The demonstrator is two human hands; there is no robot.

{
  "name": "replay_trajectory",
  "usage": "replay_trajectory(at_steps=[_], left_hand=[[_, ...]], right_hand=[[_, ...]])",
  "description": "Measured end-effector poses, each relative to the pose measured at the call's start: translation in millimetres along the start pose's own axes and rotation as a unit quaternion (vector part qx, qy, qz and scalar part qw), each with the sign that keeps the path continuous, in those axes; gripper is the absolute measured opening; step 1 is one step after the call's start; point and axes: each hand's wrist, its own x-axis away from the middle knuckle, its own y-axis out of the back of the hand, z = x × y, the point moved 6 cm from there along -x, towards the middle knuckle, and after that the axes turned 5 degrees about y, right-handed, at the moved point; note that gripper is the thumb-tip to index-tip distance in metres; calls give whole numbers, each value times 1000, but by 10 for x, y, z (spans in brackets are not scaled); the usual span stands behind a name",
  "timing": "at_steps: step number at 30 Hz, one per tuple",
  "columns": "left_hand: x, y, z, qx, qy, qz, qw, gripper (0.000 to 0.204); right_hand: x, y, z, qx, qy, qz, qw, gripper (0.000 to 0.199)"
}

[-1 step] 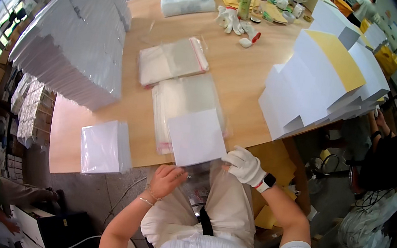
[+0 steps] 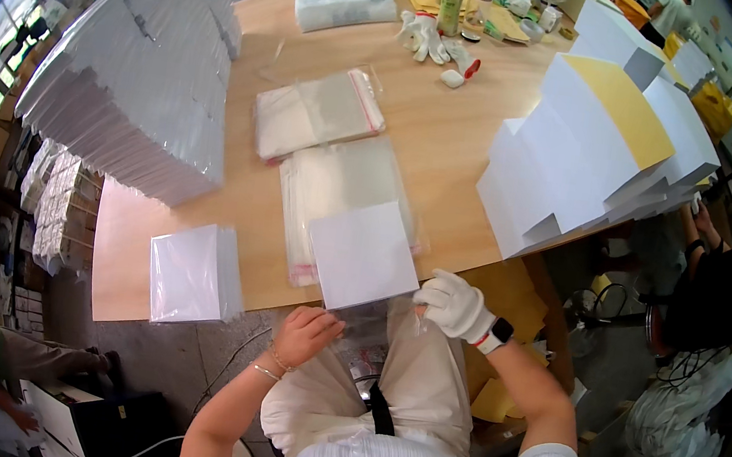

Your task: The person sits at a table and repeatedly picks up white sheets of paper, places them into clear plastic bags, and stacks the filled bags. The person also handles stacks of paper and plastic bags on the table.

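Note:
A white square stack of sheets (image 2: 363,254) lies at the near edge of the wooden table (image 2: 449,147), overhanging it slightly. Its near end sits in the mouth of a clear plastic bag (image 2: 376,319) that I hold below the table edge. My left hand (image 2: 308,331) is bare, wears a thin bracelet and grips the bag's left side. My right hand (image 2: 457,305) wears a white glove and a watch and pinches the bag's right side. The sheets rest on a pile of clear bags (image 2: 335,184).
A bagged white stack (image 2: 191,273) lies at the near left corner. Tall fanned piles of white packs (image 2: 146,83) fill the left side, and white and yellow stacks (image 2: 594,156) the right. A second bag pile (image 2: 316,113), loose gloves (image 2: 426,35) and a bottle (image 2: 451,1) lie farther off. A person (image 2: 723,300) sits at right.

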Motion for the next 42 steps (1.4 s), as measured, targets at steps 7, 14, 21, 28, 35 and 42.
replay_trajectory(at_steps=[7, 14, 21, 28, 35, 42], left_hand=[[137, -156, 409, 159, 312, -3, 937, 12], [-50, -261, 705, 89, 488, 99, 862, 22], [90, -290, 569, 158, 449, -45, 878, 17], [-23, -284, 560, 457, 543, 0, 705, 32], [362, 1117, 691, 392, 484, -114, 774, 45], [1694, 1934, 1703, 186, 540, -147, 808, 46]], right_hand=[[104, -218, -468, -187, -295, -23, 937, 15], [-70, -255, -450, 85, -409, -2, 909, 23], [-48, -189, -359, 99, -429, -33, 897, 25], [-83, -291, -282, -457, -549, -85, 695, 26], [-1006, -294, 459, -299, -299, -108, 900, 26], [-2298, -1265, 1129, -249, -288, 23, 925, 39]])
